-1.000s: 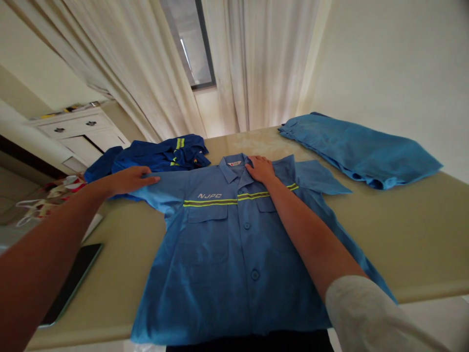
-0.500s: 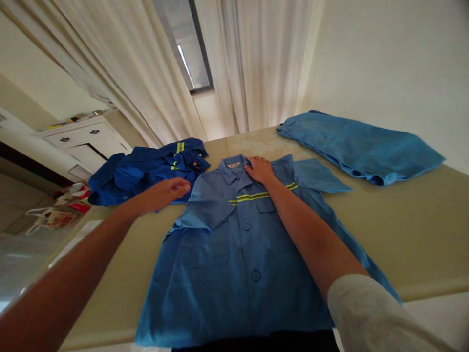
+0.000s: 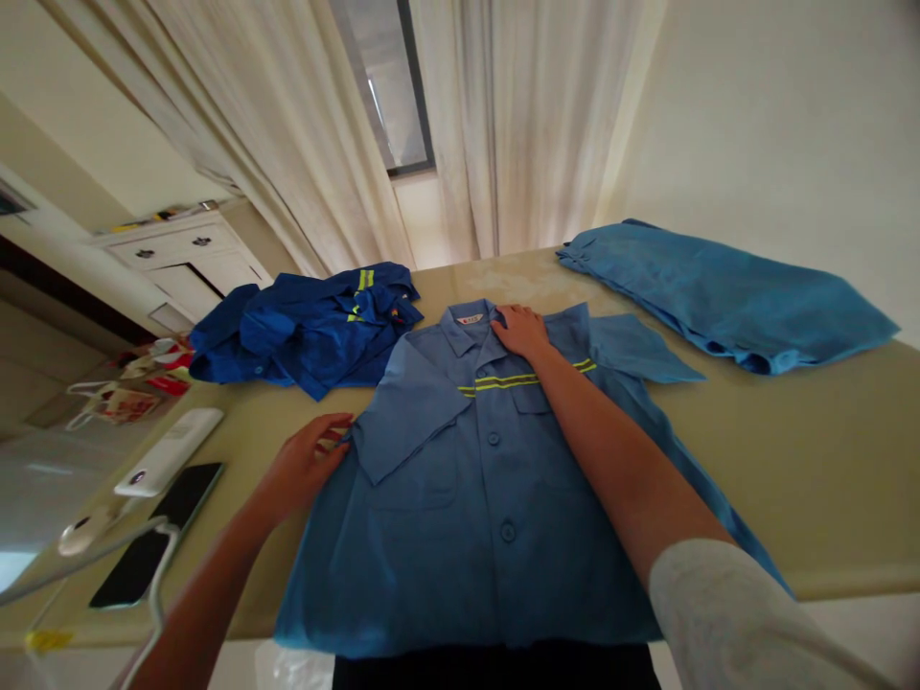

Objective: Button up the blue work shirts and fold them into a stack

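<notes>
A blue short-sleeved work shirt (image 3: 431, 537) lies front up on the table, buttoned, its collar away from me and yellow-green stripes across the chest. My right hand (image 3: 523, 331) rests flat on it beside the collar, fingers stretched out. At the shirt's left side, my left hand (image 3: 309, 460) has thumb and fingers curled at the cloth edge by the sleeve, which is folded inward over the chest. The opposite sleeve (image 3: 639, 347) points outward to the right.
Darker blue clothing (image 3: 309, 331) with reflective strips is heaped at the back left. Folded light-blue trousers (image 3: 725, 292) lie at the back right. Along the left table edge are a white device (image 3: 169, 452), a black phone-like slab (image 3: 158, 537) and a white cable (image 3: 162, 565).
My left hand has come down and toward me from above the darker clothing to the shirt's side edge. The near part of the left sleeve lies flatter. My right hand stays by the collar.
</notes>
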The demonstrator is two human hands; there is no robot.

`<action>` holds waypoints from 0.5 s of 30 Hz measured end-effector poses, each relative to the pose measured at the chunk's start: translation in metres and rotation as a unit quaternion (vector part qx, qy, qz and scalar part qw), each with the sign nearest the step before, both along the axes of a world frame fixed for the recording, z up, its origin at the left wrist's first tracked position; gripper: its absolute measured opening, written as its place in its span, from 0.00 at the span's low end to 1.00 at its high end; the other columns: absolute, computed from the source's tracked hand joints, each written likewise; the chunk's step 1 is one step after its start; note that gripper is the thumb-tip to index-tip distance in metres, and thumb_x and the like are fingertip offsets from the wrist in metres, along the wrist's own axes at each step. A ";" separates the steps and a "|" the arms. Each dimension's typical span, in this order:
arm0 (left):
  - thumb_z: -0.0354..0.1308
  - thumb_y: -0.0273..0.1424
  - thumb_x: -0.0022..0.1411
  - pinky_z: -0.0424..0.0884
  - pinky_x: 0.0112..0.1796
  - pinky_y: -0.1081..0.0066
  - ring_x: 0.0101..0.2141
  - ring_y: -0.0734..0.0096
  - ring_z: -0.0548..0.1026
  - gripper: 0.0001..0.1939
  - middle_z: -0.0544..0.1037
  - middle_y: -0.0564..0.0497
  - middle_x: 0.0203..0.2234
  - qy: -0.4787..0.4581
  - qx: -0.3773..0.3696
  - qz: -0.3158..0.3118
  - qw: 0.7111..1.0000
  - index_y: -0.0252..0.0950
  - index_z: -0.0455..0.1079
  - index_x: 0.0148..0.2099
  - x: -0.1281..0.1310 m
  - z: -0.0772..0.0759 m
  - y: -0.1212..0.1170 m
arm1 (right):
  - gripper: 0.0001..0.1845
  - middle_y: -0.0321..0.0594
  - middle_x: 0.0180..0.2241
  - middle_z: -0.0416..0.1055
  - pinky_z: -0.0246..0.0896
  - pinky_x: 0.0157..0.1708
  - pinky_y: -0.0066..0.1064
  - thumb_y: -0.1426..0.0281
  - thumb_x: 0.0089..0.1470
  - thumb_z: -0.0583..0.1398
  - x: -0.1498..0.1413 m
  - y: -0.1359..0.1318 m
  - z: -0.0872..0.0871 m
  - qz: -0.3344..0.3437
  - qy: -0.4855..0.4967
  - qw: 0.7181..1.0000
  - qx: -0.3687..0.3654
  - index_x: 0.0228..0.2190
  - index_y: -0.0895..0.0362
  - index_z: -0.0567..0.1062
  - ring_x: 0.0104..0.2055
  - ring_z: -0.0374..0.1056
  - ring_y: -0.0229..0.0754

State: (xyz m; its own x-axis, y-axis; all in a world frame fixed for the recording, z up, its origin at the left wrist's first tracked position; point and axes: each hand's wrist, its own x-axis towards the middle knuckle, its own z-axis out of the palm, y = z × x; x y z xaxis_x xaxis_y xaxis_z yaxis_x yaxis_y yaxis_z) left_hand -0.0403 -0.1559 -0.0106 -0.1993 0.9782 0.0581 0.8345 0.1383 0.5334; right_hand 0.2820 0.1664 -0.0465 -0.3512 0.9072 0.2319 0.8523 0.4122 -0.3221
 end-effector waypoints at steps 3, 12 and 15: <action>0.54 0.39 0.62 0.77 0.43 0.57 0.38 0.57 0.79 0.19 0.82 0.46 0.43 0.083 0.034 0.005 0.996 0.42 0.75 0.52 0.011 0.003 0.011 | 0.27 0.51 0.64 0.69 0.56 0.62 0.48 0.57 0.69 0.53 0.000 0.001 -0.001 0.000 0.002 1.000 0.002 0.63 0.55 0.70 0.64 0.63 0.58; 0.53 0.28 0.54 0.71 0.31 0.69 0.29 0.68 0.73 0.10 0.76 0.50 0.32 0.035 0.201 0.021 0.979 0.39 0.76 0.35 0.001 -0.015 0.010 | 0.25 0.52 0.61 0.70 0.58 0.59 0.46 0.59 0.69 0.55 0.003 0.004 -0.005 0.002 -0.005 1.000 0.020 0.62 0.56 0.71 0.60 0.65 0.58; 0.52 0.28 0.57 0.73 0.36 0.68 0.31 0.68 0.74 0.13 0.75 0.49 0.33 0.035 0.198 0.021 0.979 0.40 0.79 0.35 -0.001 -0.023 0.011 | 0.24 0.53 0.61 0.70 0.56 0.60 0.46 0.62 0.69 0.55 -0.002 -0.005 0.008 -0.001 0.019 0.996 0.087 0.61 0.58 0.71 0.61 0.63 0.58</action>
State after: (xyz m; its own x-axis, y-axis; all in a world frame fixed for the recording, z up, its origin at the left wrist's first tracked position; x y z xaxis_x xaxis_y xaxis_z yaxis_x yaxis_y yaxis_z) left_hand -0.0416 -0.1447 -0.0335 -0.2209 0.8672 0.4464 0.8692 -0.0326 0.4934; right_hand 0.2802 0.1613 -0.0381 -0.3380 0.8527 0.3982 0.8414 0.4634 -0.2781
